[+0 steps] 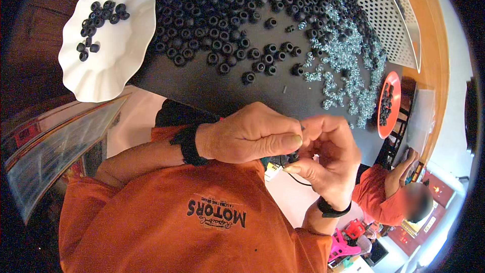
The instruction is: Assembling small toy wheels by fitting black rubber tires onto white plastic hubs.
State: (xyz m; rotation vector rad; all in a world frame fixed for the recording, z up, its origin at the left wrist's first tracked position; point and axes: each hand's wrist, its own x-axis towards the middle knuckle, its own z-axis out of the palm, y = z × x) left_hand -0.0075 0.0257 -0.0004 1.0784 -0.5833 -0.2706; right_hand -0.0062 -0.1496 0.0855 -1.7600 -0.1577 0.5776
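My left hand and my right hand meet fingertip to fingertip in front of my chest, above the near edge of the black table. Together they pinch a small black part, which the fingers mostly hide. A thin dark strand hangs below it. Each wrist wears a black band. Beyond the hands lies a wide heap of black rubber rings, and a heap of small silvery springs to its right.
A white scalloped plate at the left holds several black rings. A red plate with more rings sits at the right. A white perforated basket stands at the back right. Another person in orange sits at the lower right.
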